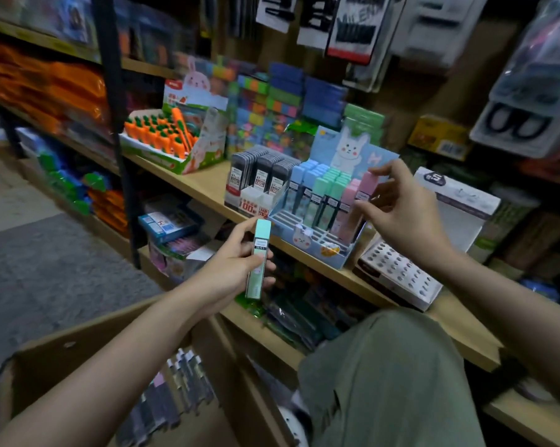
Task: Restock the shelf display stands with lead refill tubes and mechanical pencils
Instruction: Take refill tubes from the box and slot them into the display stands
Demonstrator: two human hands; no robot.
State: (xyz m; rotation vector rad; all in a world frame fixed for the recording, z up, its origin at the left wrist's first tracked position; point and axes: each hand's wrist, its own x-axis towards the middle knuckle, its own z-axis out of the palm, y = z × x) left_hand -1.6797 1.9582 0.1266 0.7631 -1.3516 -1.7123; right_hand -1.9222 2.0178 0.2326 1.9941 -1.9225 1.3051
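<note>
Nearest, at the bottom left, a cardboard box [88, 359] sits open on the floor with more tubes [175, 391] lying in it, and beside it a knee in green trousers [388, 375] is raised in front of the lower shelf. Above the box the left hand [230, 266] holds a mint-green lead refill tube [257, 259] upright, its fingers [249, 235] wrapped closed round the tube's middle, just in front of the wooden shelf's front edge [307, 256]. Farther in, the right hand [401, 208] reaches over the blue bunny display stand [323, 221] that stands at that front edge; its thumb and forefinger pinch the top of a pink tube [365, 185] standing in the stand's right-hand row. Blue, green and pink tubes fill the stand's rear slots, while the front slots look bare. Touching the stand's left side is a smaller stand of dark grey lead cases [259, 175]. Further along the shelf to the left stands a carrot-themed display box [175, 137].
</note>
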